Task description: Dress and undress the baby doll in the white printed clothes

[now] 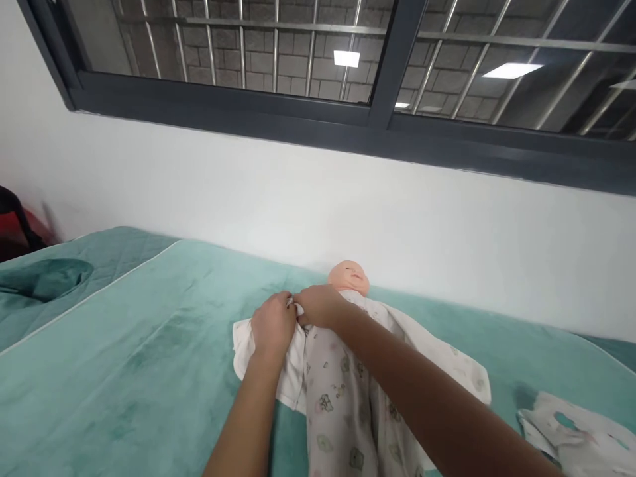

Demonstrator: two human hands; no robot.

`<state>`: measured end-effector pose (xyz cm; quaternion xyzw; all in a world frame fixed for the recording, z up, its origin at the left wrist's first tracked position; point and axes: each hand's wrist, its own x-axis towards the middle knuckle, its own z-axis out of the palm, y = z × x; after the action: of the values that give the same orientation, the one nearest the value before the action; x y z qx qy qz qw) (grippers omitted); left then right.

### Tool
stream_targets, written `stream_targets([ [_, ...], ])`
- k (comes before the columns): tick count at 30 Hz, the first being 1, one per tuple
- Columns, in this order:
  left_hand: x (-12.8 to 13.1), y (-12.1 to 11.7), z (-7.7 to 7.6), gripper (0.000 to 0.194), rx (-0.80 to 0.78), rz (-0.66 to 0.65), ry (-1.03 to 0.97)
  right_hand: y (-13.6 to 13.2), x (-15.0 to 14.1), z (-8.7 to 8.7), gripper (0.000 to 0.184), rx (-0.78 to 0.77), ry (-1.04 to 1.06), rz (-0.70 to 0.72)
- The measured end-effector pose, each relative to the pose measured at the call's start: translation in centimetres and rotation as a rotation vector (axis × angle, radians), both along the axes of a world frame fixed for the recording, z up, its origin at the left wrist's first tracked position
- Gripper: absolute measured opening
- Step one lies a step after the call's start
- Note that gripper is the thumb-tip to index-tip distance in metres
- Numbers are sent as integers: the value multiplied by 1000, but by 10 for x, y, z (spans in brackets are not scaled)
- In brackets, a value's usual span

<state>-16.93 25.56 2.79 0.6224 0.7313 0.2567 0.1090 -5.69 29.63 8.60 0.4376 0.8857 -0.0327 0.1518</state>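
Note:
A baby doll lies on its back on the green bed cover, its head toward the wall. It wears patterned baby clothes in white with small green and brown prints; a white top spreads out on both sides of its body. My left hand is closed on the white cloth at the doll's left-hand side in view. Right beside it, my right hand pinches the same cloth, its arm crossing over the doll. The doll's arms are hidden.
A crumpled white garment lies at the lower right of the bed cover. The white wall rises behind, with a dark-framed barred window above. A dark green bundle lies far left.

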Motion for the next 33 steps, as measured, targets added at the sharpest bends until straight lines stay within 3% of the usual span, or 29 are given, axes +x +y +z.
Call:
stream_targets([
  [4,1,-4,4,36,46,12,-60,-5,6,7,32,29,-7,28],
  [11,-6,-7,5,38,53,9,-192,-9,38,44,32,155,-143,-1],
  [14,-8,-6,4,31,-53,-22,-128,-8,55,56,31,169,-108,-119],
  [17,-5,-8,4,35,-119,-79,23,-10,59,57,30,186,-65,-159],
  [21,3,-10,7,50,36,-137,181,-16,41,41,32,178,-21,-38],
  [25,2,-9,5,44,109,-245,209,-19,38,22,32,143,173,-50],
  [29,-4,-8,-1,42,58,-168,213,-30,80,0,30,264,574,-153],
  [33,-2,-7,-7,42,65,-111,258,-61,139,-41,31,585,778,-517],
])
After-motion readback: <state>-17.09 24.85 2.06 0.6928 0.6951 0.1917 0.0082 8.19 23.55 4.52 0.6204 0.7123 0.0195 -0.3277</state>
